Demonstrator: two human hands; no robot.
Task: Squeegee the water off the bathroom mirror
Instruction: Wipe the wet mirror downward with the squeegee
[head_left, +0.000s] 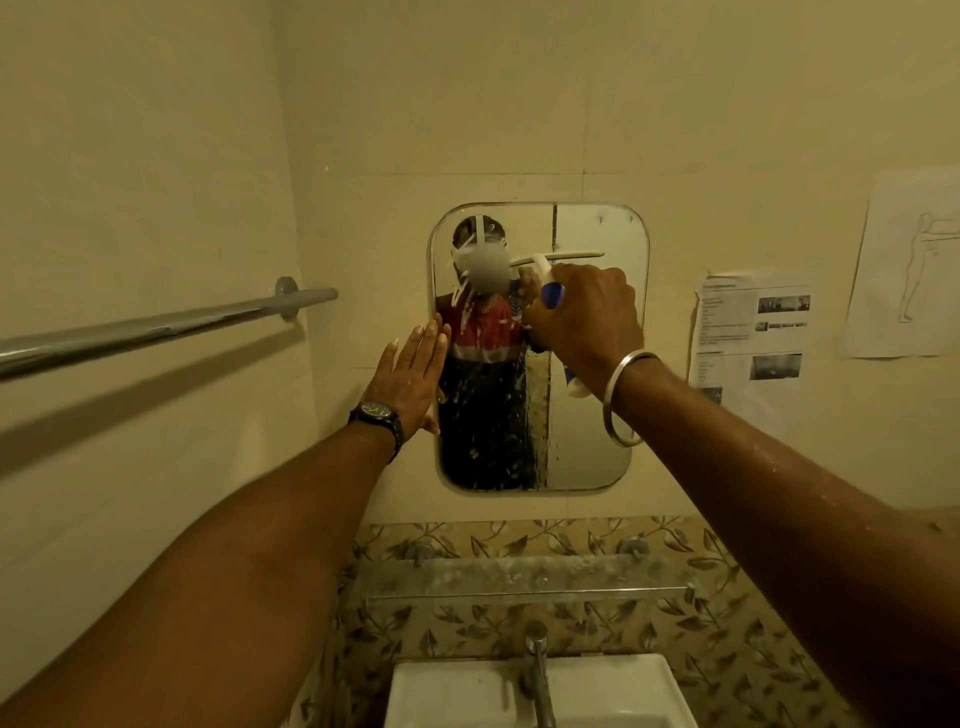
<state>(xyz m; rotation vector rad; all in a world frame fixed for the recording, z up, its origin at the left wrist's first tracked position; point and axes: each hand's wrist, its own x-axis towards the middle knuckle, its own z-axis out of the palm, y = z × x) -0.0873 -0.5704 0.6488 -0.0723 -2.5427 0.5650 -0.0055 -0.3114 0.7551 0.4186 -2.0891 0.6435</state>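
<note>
The lower right of the mirror lies open beneath the right hand gripping the squeegee, while the left hand lies flat over its left edge, a towel rail runs along the left wall, and a shelf and tap stand below.

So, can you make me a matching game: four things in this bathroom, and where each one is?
1 squeegee
2 left hand
3 sink
4 towel rail

A on the left wall
B below the mirror
C flat at the mirror's left edge
D gripped by the right hand

Pairs: 1-D, 2-C, 3-B, 4-A
</note>
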